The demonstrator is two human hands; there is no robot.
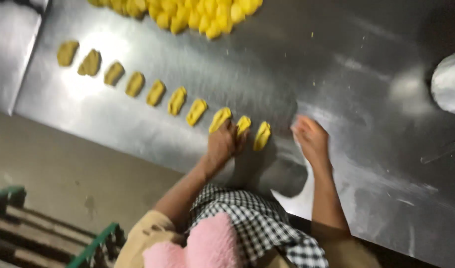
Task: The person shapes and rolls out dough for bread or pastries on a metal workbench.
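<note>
Pressing soft yellow dough lumps (pixel 243 124) on the brushed-steel tabletop (pixel 346 74), the left hand (pixel 222 144) curls onto one at the row's end; the right hand (pixel 311 138) rests loosely cupped, empty, on bare metal nearby.

Steel table (pixel 337 74) with a row of yellow dough pieces (pixel 156 93), heap (pixel 188 15) beyond.

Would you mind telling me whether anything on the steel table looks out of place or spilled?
Nothing serious stands out. The row of yellow dough pieces runs evenly toward the left hand. A few tiny yellow crumbs lie scattered on the steel table beyond the right hand, away from the pile.
</note>
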